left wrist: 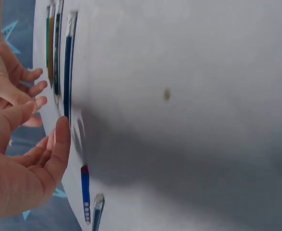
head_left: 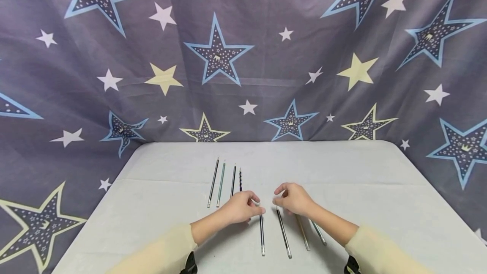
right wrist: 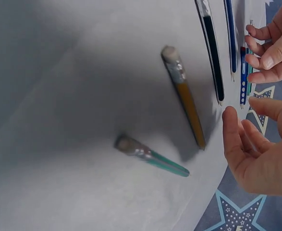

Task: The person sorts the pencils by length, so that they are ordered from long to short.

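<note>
My left hand (head_left: 243, 207) hovers at the far end of a dark blue pencil (head_left: 262, 236), its thumb and fingers parted with nothing held. In the left wrist view that blue pencil (left wrist: 67, 67) lies just beyond the fingertips. My right hand (head_left: 296, 200) is over the far ends of a black pencil (head_left: 283, 232), a yellow pencil (head_left: 302, 232) and a green pencil (head_left: 318, 233). Its fingers are loosely bent and apart, holding nothing, as the right wrist view of the hand (right wrist: 258, 154) also shows. The four pencils lie separately on the table, eraser ends toward me.
Left of centre, farther back, lie a black pencil (head_left: 213, 183), a green pencil (head_left: 221, 184), a dark pencil (head_left: 233, 181) and a dotted blue pencil (head_left: 240, 180), partly behind my left hand. A white cloth covers the table (head_left: 342, 168); a star-patterned curtain (head_left: 258, 62) hangs behind.
</note>
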### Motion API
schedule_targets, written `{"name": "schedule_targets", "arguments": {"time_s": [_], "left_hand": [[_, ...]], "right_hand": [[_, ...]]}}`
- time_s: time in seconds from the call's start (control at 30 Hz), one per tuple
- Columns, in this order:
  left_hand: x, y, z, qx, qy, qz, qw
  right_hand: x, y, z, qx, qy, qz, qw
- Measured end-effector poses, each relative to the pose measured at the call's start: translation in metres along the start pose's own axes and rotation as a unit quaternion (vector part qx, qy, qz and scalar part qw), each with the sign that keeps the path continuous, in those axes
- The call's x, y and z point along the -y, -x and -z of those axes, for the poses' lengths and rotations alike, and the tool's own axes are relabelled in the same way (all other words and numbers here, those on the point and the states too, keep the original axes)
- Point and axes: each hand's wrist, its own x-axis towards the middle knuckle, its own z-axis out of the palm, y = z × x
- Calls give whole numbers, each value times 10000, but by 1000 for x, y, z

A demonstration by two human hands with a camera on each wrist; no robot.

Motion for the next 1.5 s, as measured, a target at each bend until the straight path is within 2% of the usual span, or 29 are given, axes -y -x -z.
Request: {"name": "schedule_targets", "arguments": {"time_s": [0.27, 0.53, 0.7, 0.93, 1.1, 1.3, 1.5], "left_hand": [[0, 19, -9, -28, -162, -61, 9998], [-1, 29, -17, 66, 302, 44, 9995], [2, 28, -22, -133, 181, -23, 9997], [6, 25, -30, -443, -419, -277, 9978], [6, 24, -34, -525, -773, -408, 9948], [7, 22, -38, -605, -1051, -337, 9921], [9, 21, -38, -640, -1035, -406, 9917]], "right_hand": [[-4, 14, -3, 284, -58, 15, 9996], [-9, 25, -4, 544, -113, 4, 9985], [-10, 29, -5, 473, -133, -65, 9988], [-12, 32, -8, 427, -43, -150, 9990], [-14, 32, -11, 450, -99, -140, 9988], [-14, 32, -14, 425, 26, 11, 9991], [-13, 34, -16, 446, 154, 179, 9987]]}}
